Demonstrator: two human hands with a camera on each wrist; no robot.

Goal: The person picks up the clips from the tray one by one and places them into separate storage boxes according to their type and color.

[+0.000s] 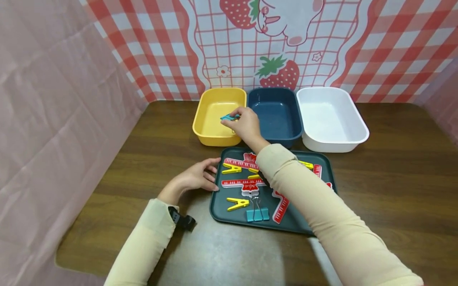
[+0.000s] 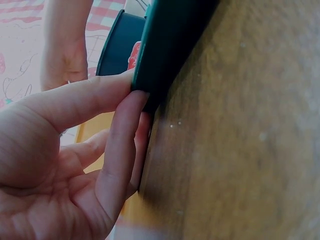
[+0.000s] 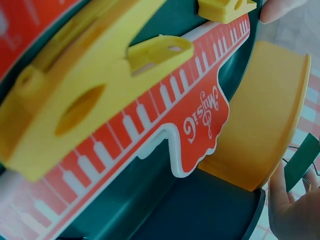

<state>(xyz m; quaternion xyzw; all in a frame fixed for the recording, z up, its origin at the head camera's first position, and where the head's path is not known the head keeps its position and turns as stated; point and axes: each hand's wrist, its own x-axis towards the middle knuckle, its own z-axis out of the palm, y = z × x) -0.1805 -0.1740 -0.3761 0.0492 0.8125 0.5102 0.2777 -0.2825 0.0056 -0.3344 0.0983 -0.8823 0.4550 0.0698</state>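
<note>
My right hand (image 1: 247,124) pinches a teal binder clip (image 1: 229,117) between thumb and fingers, over the yellow bin (image 1: 200,119). The clip's flat side and wire handles show in the right wrist view, where it looks dark green. My left hand (image 1: 195,176) holds the left rim of the dark green tray (image 1: 221,206), thumb and a finger at its edge in the left wrist view. On the tray lie several yellow clothespins (image 1: 237,203), several red keyboard-patterned clips (image 1: 280,208) and another teal binder clip (image 1: 257,215). My right forearm hides part of the tray.
Behind the tray, a navy bin (image 1: 273,97) stands between the yellow bin and a white bin (image 1: 332,115). All three stand close to the checked strawberry cloth (image 1: 164,47) at the back. A pale pink cloth (image 1: 53,119) hangs along the left side of the wooden table (image 1: 121,174).
</note>
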